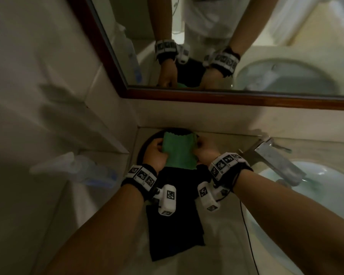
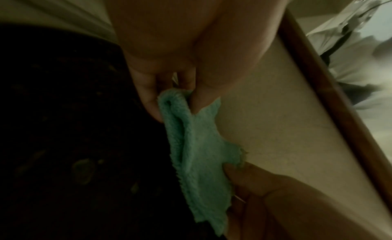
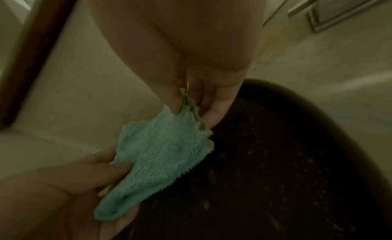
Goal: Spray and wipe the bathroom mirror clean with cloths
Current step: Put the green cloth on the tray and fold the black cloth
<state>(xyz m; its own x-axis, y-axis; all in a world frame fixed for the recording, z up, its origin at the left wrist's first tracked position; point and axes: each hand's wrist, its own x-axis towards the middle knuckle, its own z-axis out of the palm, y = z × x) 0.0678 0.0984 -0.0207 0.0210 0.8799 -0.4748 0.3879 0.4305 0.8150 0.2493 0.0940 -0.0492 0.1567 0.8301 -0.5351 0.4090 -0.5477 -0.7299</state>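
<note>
Holding a green cloth with both hands, up at 12 o'clock on the desk, close to the wall under the mirror. Left hand pinching the cloth's left edge, thumb on top and fingers curled under. Right hand pinching the right edge the same way, thumb and fingers closed tight on the frilly rim. Stretching the cloth a little between the two hands, above a round black tray. Showing clearly in both wrist views: soft, fluffy cloth caught between fingertips, with the dark speckled tray below.

Lying flat on the desk at 6 o'clock from the green cloth: a black cloth, long and dark, reaching back toward the body. Resting at 9 o'clock on a ledge: a clear spray bottle, on its side, looking blurry. Sitting at 3 o'clock: a metal faucet leaning over a white sink. Running along the mirror's bottom and left side: a dark wooden frame. Showing in the mirror glass: both arms with wrist bands, and a light shirt.
</note>
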